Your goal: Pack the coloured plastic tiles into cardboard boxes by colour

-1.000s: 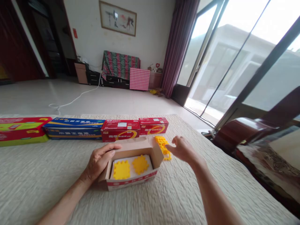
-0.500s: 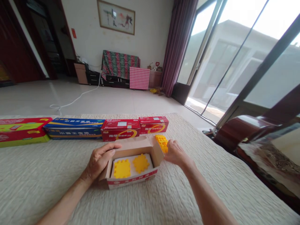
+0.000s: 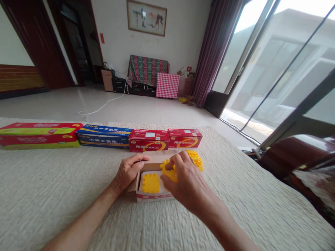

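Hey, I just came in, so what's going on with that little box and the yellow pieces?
The left hand steadies the open box, while the right hand holds a yellow piece over its right side. A square yellow piece lies inside at the left. More yellow pieces sit on the cloth just beyond the right hand.

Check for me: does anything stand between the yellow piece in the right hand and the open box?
Nothing visible does: the right hand holds the yellow piece over the open box, and the raised flap stands behind.
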